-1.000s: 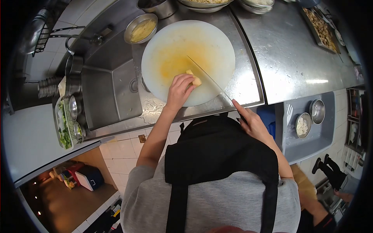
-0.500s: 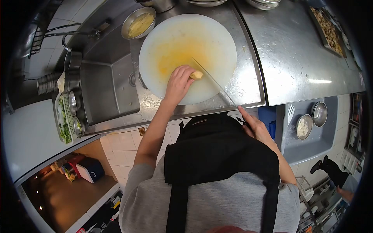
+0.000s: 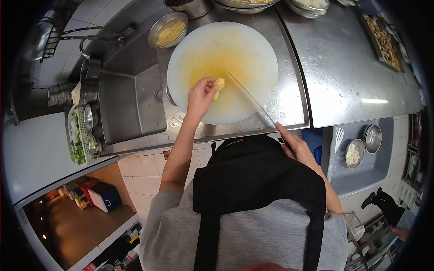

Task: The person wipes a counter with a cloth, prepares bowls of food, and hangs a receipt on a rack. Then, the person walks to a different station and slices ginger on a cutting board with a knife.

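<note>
Head view looks straight down on a round white cutting board (image 3: 253, 49), stained yellow-orange at its middle, lying on a stainless steel counter (image 3: 343, 72). On the board's near left part, the left hand (image 3: 199, 97) closes its fingertips on a pale yellow chunk of food (image 3: 219, 86) and keeps it tilted just above or on the stained patch; which of the two cannot be told. Just beside the chunk, a long thin-bladed knife (image 3: 246, 95) slants across the board from its centre to its near right edge, the tip close to the chunk. Off the board's near right edge, the right hand (image 3: 296, 144) is wrapped around the knife's dark handle, forefinger stretched out along the top. Beyond the board's far left edge stands a small round steel bowl (image 3: 168, 29) with something pale yellow in it. Left of the board lies a square steel sink (image 3: 131, 108). Well to the board's right, at the far corner of the counter, sits a shallow rectangular tray of brown pieces (image 3: 384, 40).
</note>
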A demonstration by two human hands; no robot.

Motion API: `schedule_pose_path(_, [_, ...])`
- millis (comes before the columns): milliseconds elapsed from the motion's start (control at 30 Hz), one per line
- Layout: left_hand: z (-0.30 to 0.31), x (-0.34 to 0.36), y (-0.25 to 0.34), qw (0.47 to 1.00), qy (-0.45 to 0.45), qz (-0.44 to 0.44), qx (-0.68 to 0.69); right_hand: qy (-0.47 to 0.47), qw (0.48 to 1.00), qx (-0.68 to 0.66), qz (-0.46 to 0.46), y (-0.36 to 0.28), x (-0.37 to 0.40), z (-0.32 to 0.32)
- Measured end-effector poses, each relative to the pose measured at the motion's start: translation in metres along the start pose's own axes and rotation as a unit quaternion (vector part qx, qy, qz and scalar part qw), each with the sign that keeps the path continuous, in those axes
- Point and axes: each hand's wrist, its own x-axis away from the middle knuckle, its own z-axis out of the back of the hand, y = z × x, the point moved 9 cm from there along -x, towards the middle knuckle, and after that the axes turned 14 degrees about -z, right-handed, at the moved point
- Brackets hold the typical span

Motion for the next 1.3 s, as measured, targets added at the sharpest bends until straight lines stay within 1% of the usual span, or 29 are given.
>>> schedule_pose_path(67, [-0.004,0.001,0.004,1.000,-0.009,0.018,0.007,0.003,1.000,-0.005,0.005,-0.002,0.000,0.000])
schedule_pose_path(133, [-0.009,-0.002,0.021,0.997,-0.027,-0.076,0.001,0.007,1.000,-0.006,0.008,-0.003,0.001,0.001])
schedule_pose_path(167, [-0.008,-0.003,0.020,0.997,-0.026,-0.075,0.002,0.012,1.000,-0.007,0.009,-0.004,0.002,0.002])
schedule_pose_path(233, [-0.006,-0.006,0.043,0.973,-0.026,-0.221,-0.065,0.006,1.000,0.000,0.005,-0.006,0.004,0.004])
schedule_pose_path(300, [-0.002,-0.003,0.045,0.973,-0.014,-0.223,-0.065,0.003,1.000,0.004,0.003,-0.009,0.006,0.007])
schedule_pose_path(367, [-0.004,0.003,0.047,0.972,-0.008,-0.225,-0.065,-0.017,0.999,0.019,-0.023,-0.006,0.008,0.005])
schedule_pose_path(433, [-0.005,0.008,0.040,0.982,0.036,-0.187,-0.007,-0.025,0.999,0.025,-0.032,-0.007,0.007,0.005])
schedule_pose_path(467, [-0.008,0.008,0.039,0.982,0.032,-0.187,-0.006,-0.035,0.998,0.035,-0.040,-0.007,0.007,0.004])
schedule_pose_path(533, [-0.007,0.008,0.039,0.980,0.054,-0.193,-0.014,-0.040,0.998,0.035,-0.041,-0.007,0.009,0.002])
schedule_pose_path(600, [-0.008,0.006,0.040,0.980,0.048,-0.193,-0.020,-0.043,0.998,0.037,-0.041,-0.008,0.010,0.003])
schedule_pose_path(667, [-0.010,0.006,0.042,0.980,0.042,-0.193,-0.026,-0.069,0.993,0.079,-0.057,-0.008,0.014,-0.001])
schedule_pose_path(733, [-0.010,0.008,0.041,0.983,0.051,-0.175,-0.039,-0.080,0.990,0.092,-0.066,-0.006,0.018,-0.005])
schedule_pose_path(867, [-0.012,0.012,0.038,0.982,0.061,-0.172,-0.041,-0.102,0.984,0.129,-0.068,-0.004,0.024,-0.014])
schedule_pose_path(1000, [-0.013,0.012,0.036,0.983,0.060,-0.168,-0.051,-0.109,0.982,0.129,-0.089,-0.001,0.024,-0.014])
schedule_pose_path(1300, [-0.014,0.011,0.037,0.982,0.062,-0.169,-0.052,-0.108,0.982,0.133,-0.079,0.005,0.020,-0.018])
